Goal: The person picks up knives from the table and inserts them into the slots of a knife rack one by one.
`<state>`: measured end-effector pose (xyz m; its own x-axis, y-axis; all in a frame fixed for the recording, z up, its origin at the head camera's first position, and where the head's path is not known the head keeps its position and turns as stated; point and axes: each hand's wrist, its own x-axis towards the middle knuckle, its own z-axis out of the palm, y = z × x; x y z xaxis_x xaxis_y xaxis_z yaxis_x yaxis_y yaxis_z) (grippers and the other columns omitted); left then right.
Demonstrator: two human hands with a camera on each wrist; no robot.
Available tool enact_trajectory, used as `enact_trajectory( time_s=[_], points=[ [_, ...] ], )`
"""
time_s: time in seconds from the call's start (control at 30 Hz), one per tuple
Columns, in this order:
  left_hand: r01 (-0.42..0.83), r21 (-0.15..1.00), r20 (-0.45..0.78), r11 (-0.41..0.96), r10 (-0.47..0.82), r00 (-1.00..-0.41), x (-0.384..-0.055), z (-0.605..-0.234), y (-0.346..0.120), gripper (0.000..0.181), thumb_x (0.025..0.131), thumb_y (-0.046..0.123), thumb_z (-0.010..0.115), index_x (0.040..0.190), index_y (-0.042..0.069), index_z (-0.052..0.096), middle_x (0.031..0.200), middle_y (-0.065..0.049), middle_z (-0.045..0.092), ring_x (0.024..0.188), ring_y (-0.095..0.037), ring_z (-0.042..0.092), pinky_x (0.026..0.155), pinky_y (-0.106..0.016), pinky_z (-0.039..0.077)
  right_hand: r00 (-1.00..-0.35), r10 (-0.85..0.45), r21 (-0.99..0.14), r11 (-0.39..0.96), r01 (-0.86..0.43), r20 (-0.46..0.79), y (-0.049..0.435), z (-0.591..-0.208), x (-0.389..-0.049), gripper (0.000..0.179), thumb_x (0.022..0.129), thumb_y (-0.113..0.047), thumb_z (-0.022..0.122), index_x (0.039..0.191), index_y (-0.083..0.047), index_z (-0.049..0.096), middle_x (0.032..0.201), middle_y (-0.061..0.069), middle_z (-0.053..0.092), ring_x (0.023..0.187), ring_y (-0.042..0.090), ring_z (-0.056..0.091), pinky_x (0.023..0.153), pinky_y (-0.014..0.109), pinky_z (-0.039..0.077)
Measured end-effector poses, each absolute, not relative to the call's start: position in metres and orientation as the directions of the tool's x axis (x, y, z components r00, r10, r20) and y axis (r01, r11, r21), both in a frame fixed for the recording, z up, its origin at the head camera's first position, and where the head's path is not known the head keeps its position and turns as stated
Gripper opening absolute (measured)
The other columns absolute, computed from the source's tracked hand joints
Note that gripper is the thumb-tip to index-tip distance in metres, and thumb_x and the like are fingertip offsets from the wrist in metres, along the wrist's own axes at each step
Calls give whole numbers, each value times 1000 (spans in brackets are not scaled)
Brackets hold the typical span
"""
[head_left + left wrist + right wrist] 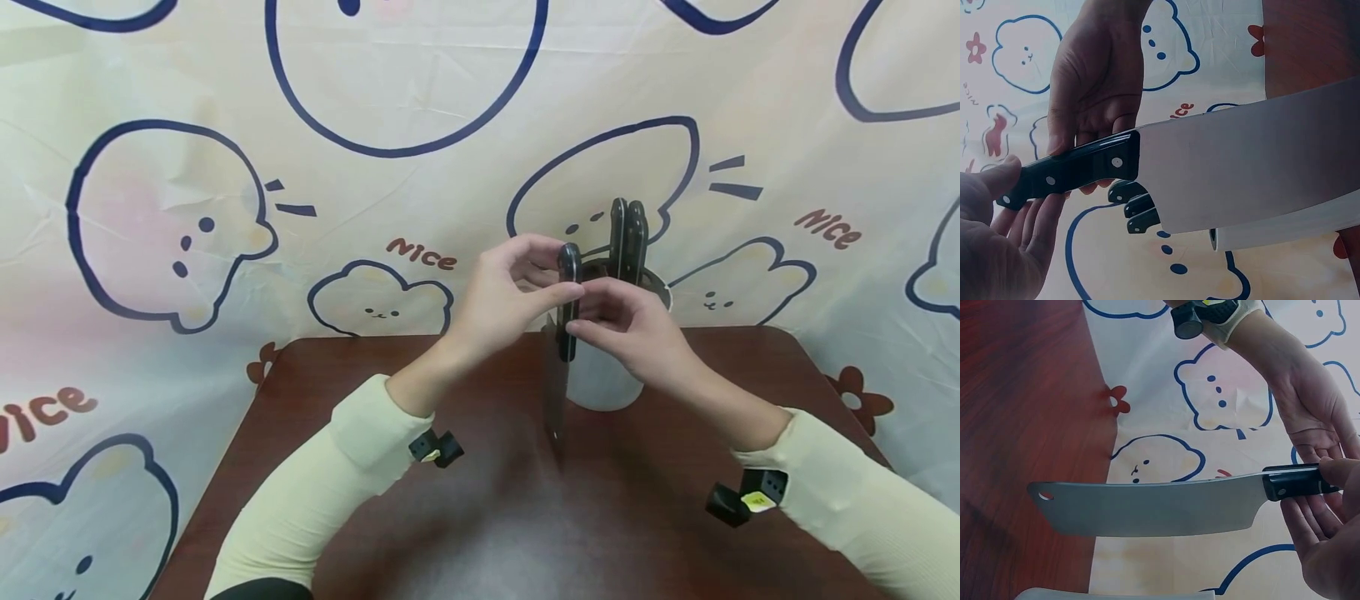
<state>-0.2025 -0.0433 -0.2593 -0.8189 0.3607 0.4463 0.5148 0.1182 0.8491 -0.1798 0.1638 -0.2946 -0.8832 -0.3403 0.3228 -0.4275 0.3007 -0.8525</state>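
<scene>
A cleaver (1147, 509) with a broad steel blade and a black riveted handle (1079, 165) hangs blade-down in front of a white cylindrical holder (603, 379). My left hand (491, 296) pinches the upper part of the handle between thumb and fingers. Lower down, near the blade, my right hand (637, 329) pinches the same handle with its thumb and fingers. A hole shows at the blade's far corner in the right wrist view. Several black knife handles (628, 242) stick up from the holder just behind the hands; their blades are hidden inside it.
The dark red-brown table (465, 517) reaches back to a pale cloth backdrop (420, 200) printed with cartoon figures. The holder stands near the table's back edge, right of centre. Small black cameras (437, 448) sit on both wrists.
</scene>
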Motion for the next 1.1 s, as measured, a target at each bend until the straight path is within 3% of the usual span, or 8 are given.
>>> enact_trajectory(
  time_s=[0.43, 0.8, 0.97, 1.1],
  points=[
    [515, 848, 440, 123, 377, -815, -204, -262, -45, 42, 91, 16, 79, 128, 6, 65, 113, -4, 70, 95, -15, 69, 86, -32, 58, -889, -324, -845, 322, -426, 325, 165, -293, -176, 36, 94, -7, 73, 129, -4, 64, 114, 9, 67, 101, 20, 68, 91, 22, 55],
    [471, 877, 419, 99, 323, -849, -213, -274, -52, 31, 103, 24, 62, 129, 7, 64, 117, -7, 69, 97, -19, 71, 86, -33, 59, -906, -289, -836, 372, -404, 309, 181, -290, -169, 34, 96, -11, 71, 128, -3, 62, 117, 10, 67, 100, 16, 68, 90, 18, 54],
    [341, 934, 300, 107, 286, -910, -230, -297, -52, 35, 103, 24, 63, 132, 5, 62, 120, -12, 68, 100, -23, 71, 89, -33, 59, -905, -280, -825, 389, -411, 320, 187, -290, -165, 34, 96, -11, 71, 128, -2, 63, 116, 10, 67, 99, 13, 68, 89, 16, 53],
    [179, 980, 150, 90, 262, -953, -248, -322, -48, 41, 103, 25, 63, 137, 3, 57, 128, -13, 63, 112, -28, 68, 91, -34, 58, -901, -279, -819, 387, -423, 334, 191, -290, -163, 33, 97, -10, 71, 128, -3, 64, 115, 11, 68, 99, 13, 69, 88, 17, 54]
  ],
)
